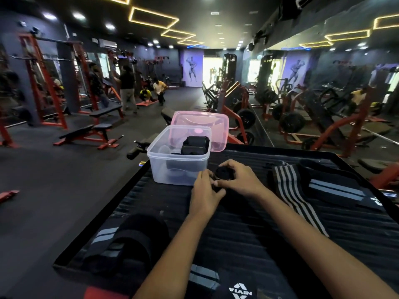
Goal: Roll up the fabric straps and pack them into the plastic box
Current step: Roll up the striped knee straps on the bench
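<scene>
Straps dominate the ribbed black table [248, 244]: one rolled black strap [224, 174] sits near the centre, gripped between both hands. The left hand [205, 190] curls its fingers round the roll's lower left side, at about eight o'clock of the roll, while the right hand [239, 180] wraps over it from four o'clock, thumb and fingers pinching the coil. Just beside them, at ten o'clock from the roll, stands the clear plastic box [164, 167], lid off, with two rolled black straps [195, 145] already inside toward its far right corner. A pink translucent lid [220, 124] leans behind the box at twelve o'clock.

At three o'clock from the hands a black strap with white stripes [289, 190] lies unrolled across the table, and beyond it another black strap with grey bands [336, 190]. At seven o'clock a broad black strap with grey stripes [121, 240] lies loosely folded near the table's near left corner. Weight benches [90, 134] and red racks [43, 83] fill the gym behind.
</scene>
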A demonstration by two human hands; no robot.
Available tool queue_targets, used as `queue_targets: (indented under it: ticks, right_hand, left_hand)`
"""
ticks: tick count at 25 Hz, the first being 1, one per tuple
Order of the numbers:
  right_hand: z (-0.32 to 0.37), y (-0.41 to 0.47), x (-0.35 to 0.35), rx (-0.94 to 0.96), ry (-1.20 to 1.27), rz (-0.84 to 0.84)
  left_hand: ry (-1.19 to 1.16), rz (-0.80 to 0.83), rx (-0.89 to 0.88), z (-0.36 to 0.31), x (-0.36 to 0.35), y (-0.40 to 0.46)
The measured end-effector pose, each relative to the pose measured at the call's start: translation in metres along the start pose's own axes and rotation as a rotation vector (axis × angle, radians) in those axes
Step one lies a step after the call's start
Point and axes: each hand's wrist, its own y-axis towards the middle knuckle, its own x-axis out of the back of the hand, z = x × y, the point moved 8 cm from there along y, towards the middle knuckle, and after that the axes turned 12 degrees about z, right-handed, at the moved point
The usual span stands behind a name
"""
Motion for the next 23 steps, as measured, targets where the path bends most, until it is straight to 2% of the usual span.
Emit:
queue_targets:
  ticks: [4,7,14,23]
  right_hand:
    - [-0.001,0.023,-0.001,0.006,-0.122,-0.009]
    - [-0.005,0.040,-0.006,0.026,-0.151,0.005]
    - [-0.032,0.053,-0.010,-0.074,0.141,0.013]
    - [-0.045,0.050,-0.014,-0.046,0.267,-0.005]
  left_hand:
    - [-0.069,-0.035,0.047,0.010,0.002,0.007]
    - [-0.001,0.024,0.080,0.014,-0.004,0.008]
    - [0.098,0.078,0.085,0.012,-0.012,0.009]
    - [0.139,0.097,0.110,0.012,-0.012,0.009]
